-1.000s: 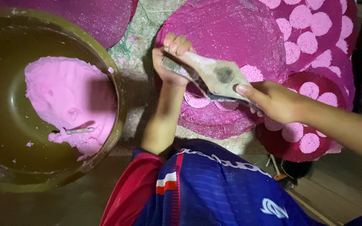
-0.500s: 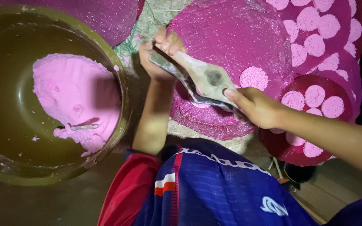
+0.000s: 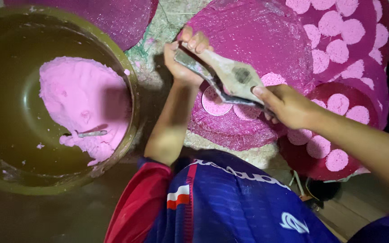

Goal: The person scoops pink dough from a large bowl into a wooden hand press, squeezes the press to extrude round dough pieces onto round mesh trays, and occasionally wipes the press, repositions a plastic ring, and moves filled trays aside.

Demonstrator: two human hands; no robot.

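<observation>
My left hand (image 3: 183, 60) grips the far end of a flat grey metal press tool (image 3: 230, 76) with a dark spot on its wide part. At the near end of the same tool, my right hand (image 3: 287, 105) is closed round the handle. The tool hangs just above a round magenta tray (image 3: 266, 36) that carries pale pink discs (image 3: 214, 102) along its near edge. A big olive bowl (image 3: 129, 85) at the left holds a lump of pink dough (image 3: 82, 101), with a small metal piece (image 3: 91, 133) stuck in it.
More magenta trays with rows of pink discs (image 3: 338, 49) overlap at the right, one dark red tray (image 3: 334, 148) nearest me. Another magenta tray (image 3: 113, 18) lies behind the bowl. My blue and red shirt (image 3: 212, 202) fills the bottom.
Both hands keep their grip on the tool over the tray. The tool has shifted slightly left and back, and the view has swung a little.
</observation>
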